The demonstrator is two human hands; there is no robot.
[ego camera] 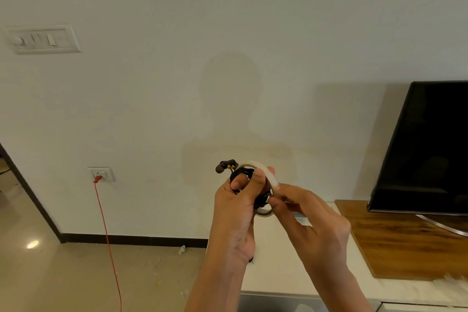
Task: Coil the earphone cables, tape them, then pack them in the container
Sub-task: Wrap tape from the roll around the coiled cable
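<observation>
- One television [425,147], a flat black glossy panel, stands on one wood-grain board [405,235] laid on a smooth white cabinet [278,276].
- Two hands are raised to the left of the television, in front of the plain white wall.
- One earphone cable [243,176], thin and black, is wound into a tight small bundle. One dark earbud with yellow marks pokes out at its upper left.
- One tape roll [274,181], a thin ring of pale translucent tape, sits around and against the bundle.
- The left hand [235,213] grips the earphone cable, fingers curled round it and thumb pressed on top.
- The right hand [314,223], nearer the television, pinches the tape roll's lower edge with its fingertips.
- Far left of the television: one white wall socket [101,174] with one red cord [107,230] hanging to the glossy tiled floor.
- One white switch plate [43,39] is higher up.
</observation>
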